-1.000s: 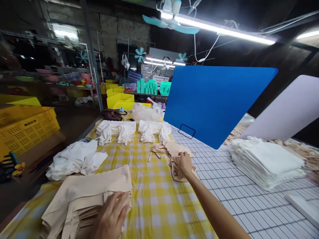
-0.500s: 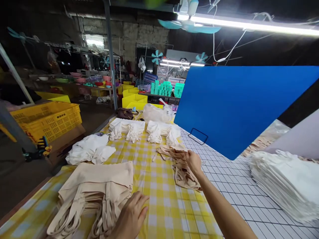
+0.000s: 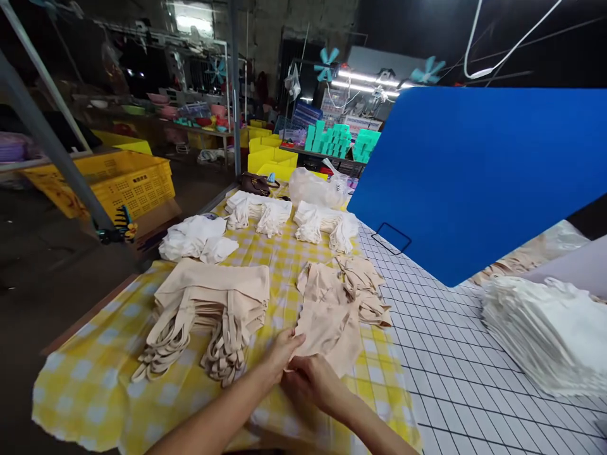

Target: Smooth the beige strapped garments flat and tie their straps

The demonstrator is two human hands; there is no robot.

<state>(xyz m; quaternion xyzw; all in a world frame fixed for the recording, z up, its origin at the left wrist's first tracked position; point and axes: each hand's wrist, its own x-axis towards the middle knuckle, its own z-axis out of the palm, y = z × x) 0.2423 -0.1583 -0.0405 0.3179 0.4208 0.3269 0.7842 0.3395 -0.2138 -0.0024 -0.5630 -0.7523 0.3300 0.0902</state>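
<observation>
From the head view, the left hand [image 3: 283, 351] and right hand [image 3: 310, 382] each pinch the near edge of a beige garment [image 3: 332, 328], grip closed on the fabric. It lies flat on the yellow-checked counter [image 3: 95, 385], between a beige stack [image 3: 213, 303] and a loose beige pile [image 3: 353, 284].

I am standing in a small garment workshop, a dim industrial hall with bare block walls and tube lights overhead. My worktop [image 3: 455, 379] is long, part white grid, part yellow checked cloth [image 3: 95, 385], and it carries bundles of identical pieces: a beige strapped stack [image 3: 208, 309], folded white stacks [image 3: 258, 212] and a tall white pile [image 3: 545, 328]. Yellow plastic crates [image 3: 128, 183] stand beside it, teal boxes [image 3: 339, 139] fill a rack behind, and small fans [image 3: 327, 60] hang from the ceiling. A blue board [image 3: 474, 177] divides the stations.
</observation>
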